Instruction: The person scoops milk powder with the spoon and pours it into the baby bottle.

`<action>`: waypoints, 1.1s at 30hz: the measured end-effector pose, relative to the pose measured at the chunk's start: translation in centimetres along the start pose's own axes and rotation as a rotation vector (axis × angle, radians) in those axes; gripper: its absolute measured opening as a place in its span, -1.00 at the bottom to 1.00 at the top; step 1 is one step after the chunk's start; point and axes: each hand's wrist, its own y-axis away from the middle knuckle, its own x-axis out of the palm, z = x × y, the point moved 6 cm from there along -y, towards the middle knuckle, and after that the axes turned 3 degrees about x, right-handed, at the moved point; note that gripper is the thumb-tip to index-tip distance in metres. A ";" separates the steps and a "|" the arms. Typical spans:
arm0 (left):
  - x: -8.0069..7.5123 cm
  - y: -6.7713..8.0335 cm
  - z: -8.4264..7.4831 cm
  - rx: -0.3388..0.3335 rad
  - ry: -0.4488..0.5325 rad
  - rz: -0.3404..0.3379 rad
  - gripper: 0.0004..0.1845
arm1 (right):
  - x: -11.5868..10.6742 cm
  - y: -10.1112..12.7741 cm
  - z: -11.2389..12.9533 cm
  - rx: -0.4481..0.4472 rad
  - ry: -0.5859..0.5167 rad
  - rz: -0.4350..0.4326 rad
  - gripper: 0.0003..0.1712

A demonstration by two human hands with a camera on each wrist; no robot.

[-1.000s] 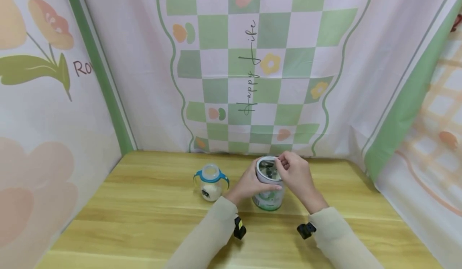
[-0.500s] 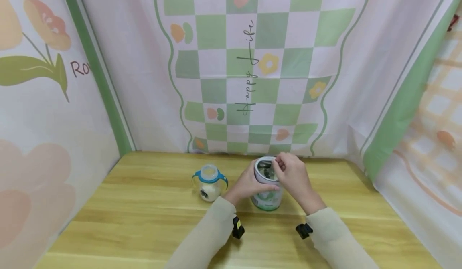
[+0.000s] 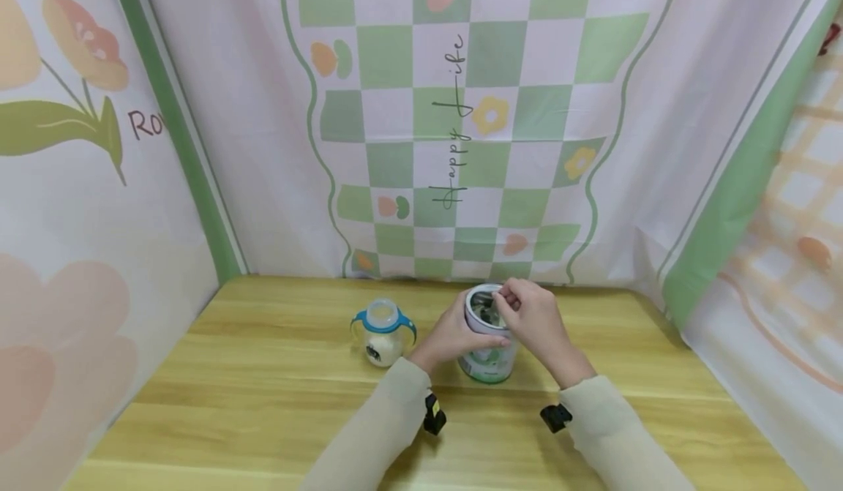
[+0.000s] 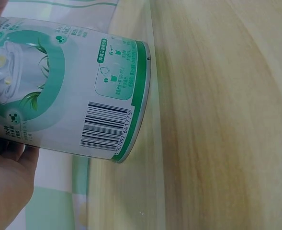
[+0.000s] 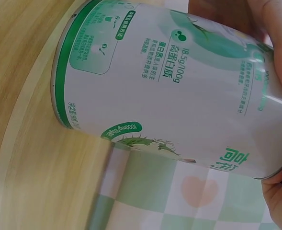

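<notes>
A white and green tin can [image 3: 489,355] stands on the wooden table [image 3: 263,403], leaning slightly toward me, and its silvery top [image 3: 483,306] shows. My left hand [image 3: 453,334] grips the can's left side, thumb across the front. The curled fingertips of my right hand [image 3: 535,317] pinch something small at the can's top rim; I cannot make out what it is. The left wrist view shows the can [image 4: 69,91] with its barcode beside my palm [image 4: 6,187]. In the right wrist view the can [image 5: 169,96] fills the frame, with a finger [image 5: 275,43] lying on it.
A small baby bottle [image 3: 383,332] with blue handles and a clear cap stands on the table left of the can. Patterned cloth walls [image 3: 461,147] close in the table at the back and on both sides.
My right fingertips have crept slightly left over the can's top. The left hand and the can have hardly moved.
</notes>
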 end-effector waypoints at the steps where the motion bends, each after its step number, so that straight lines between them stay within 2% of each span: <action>1: 0.0 0.0 0.0 -0.002 -0.002 0.000 -0.06 | 0.0 0.0 0.0 0.002 0.000 0.005 -0.80; 10: -0.1 -0.2 0.2 -0.014 -0.012 0.002 -0.06 | 0.1 -0.3 0.1 -0.008 -0.008 0.040 -0.79; 21: 0.1 0.0 -0.5 0.051 0.016 0.035 -0.10 | 0.3 -0.3 0.2 -0.064 -0.052 0.075 -0.74; 33: 0.1 0.1 -0.1 0.002 0.029 0.010 -0.07 | 0.6 -0.5 0.2 -0.057 -0.099 0.138 -0.80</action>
